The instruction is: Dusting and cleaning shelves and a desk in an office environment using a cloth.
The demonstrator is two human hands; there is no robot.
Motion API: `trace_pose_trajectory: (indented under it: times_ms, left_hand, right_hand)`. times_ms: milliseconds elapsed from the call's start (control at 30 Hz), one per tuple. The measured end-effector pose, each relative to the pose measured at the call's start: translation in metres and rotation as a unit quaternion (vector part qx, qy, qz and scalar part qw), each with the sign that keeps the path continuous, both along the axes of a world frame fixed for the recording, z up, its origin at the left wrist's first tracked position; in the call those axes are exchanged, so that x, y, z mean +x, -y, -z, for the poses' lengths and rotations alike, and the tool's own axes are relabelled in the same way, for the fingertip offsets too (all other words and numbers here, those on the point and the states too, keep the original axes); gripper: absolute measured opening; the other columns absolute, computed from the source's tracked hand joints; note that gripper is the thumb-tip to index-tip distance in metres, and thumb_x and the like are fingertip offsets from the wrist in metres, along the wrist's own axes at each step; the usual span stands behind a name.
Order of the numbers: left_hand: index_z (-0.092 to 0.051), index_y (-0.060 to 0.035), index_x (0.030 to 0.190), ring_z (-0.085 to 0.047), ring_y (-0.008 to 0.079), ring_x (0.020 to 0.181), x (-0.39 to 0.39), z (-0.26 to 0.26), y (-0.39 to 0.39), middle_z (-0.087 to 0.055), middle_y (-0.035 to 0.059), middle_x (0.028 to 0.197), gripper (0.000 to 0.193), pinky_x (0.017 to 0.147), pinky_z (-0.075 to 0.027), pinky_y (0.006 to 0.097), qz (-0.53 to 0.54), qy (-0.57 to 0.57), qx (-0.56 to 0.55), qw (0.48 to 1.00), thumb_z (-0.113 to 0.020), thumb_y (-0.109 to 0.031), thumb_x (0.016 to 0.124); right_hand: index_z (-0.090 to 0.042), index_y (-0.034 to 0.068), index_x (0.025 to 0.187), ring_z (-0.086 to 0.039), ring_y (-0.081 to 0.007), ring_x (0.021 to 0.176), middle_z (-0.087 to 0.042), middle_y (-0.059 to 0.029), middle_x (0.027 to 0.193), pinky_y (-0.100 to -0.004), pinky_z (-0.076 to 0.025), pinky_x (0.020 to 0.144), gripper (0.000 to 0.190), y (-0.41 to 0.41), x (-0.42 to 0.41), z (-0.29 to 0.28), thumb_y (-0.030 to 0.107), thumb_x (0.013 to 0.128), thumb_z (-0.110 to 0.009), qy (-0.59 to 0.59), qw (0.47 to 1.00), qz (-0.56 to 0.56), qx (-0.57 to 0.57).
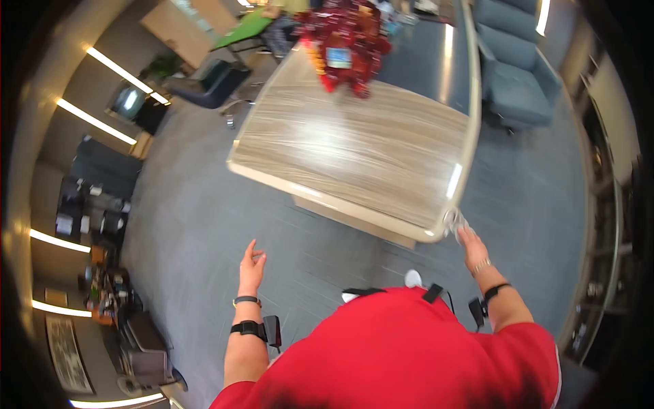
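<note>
My left hand (251,271) hangs over the floor with its fingers apart, and nothing is in it. At the near right corner of the wood-grain table (357,148), my right hand (474,249) holds a clear, see-through object (454,223), possibly a cup; blur hides its exact shape. That object overlaps the table's rounded corner in view, and I cannot tell whether it touches the edge. On the table's far part lies a heap of red shiny packages (347,46), with a small blue-and-white piece (339,58) on it.
A blue-grey armchair (516,76) stands right of the table. A dark office chair (209,84) is at the far left, near a green table (240,29) with a person (280,33) beside it. Shelving (603,266) lines the right wall. Another chair (148,353) is at lower left.
</note>
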State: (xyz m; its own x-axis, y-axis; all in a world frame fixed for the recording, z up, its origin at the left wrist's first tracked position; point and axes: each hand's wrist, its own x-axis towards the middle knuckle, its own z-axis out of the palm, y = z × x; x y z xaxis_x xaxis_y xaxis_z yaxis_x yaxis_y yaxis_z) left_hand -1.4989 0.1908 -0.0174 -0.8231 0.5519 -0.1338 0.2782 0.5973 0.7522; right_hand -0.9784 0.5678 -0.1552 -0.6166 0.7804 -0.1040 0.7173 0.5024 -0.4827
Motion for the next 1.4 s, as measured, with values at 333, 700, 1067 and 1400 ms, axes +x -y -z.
trace_pose_trajectory:
  times_ms: [333, 700, 1067, 1400]
  left_hand:
    - [-0.052, -0.0113, 0.135, -0.063, 0.0319, 0.103, 0.147, 0.032, -0.102, -0.061, 0.0166, 0.122, 0.055, 0.091, -0.050, 0.0411, 0.331, 0.026, -0.246, 0.911, -0.067, -0.018, 0.083]
    - [-0.048, -0.0123, 0.137, -0.059, 0.0330, 0.111, 0.133, 0.012, -0.187, -0.057, 0.0175, 0.127, 0.054, 0.094, -0.049, 0.0416, 0.397, -0.011, -0.168, 0.902, -0.065, -0.015, 0.086]
    - [-0.038, -0.0118, 0.145, -0.037, 0.0441, 0.133, 0.109, 0.034, -0.250, -0.033, 0.0262, 0.148, 0.072, 0.109, -0.035, 0.0474, 0.400, -0.162, -0.086, 0.898, -0.071, -0.009, 0.081]
    - [-0.029, -0.0095, 0.150, -0.024, 0.0430, 0.141, 0.138, 0.039, -0.324, -0.021, 0.0284, 0.153, 0.076, 0.114, -0.021, 0.0541, 0.321, -0.171, -0.168, 0.916, -0.068, -0.022, 0.086]
  right_hand:
    - [-0.037, 0.012, 0.146, -0.048, -0.0368, 0.128, -0.050, -0.0213, 0.139, -0.0399, -0.039, 0.108, 0.061, -0.031, -0.042, -0.083, 0.001, 0.088, -0.053, -0.267, 0.955, 0.116, -0.065]
    - [-0.032, 0.028, 0.149, -0.021, -0.0256, 0.146, -0.026, -0.0055, 0.157, -0.0565, -0.011, 0.117, 0.058, -0.008, -0.117, -0.062, 0.038, 0.096, -0.052, 0.021, 0.966, -0.216, 0.141]
    - [-0.039, 0.027, 0.146, -0.022, -0.0262, 0.146, -0.029, -0.0038, 0.156, -0.0533, -0.011, 0.118, 0.054, -0.089, -0.142, -0.052, 0.040, 0.095, -0.050, 0.011, 0.983, -0.081, 0.166]
    - [-0.040, 0.027, 0.146, -0.020, -0.0271, 0.146, -0.025, -0.0048, 0.158, -0.0551, -0.012, 0.118, 0.055, -0.263, -0.151, -0.041, 0.039, 0.093, -0.052, -0.019, 0.988, -0.009, 0.150]
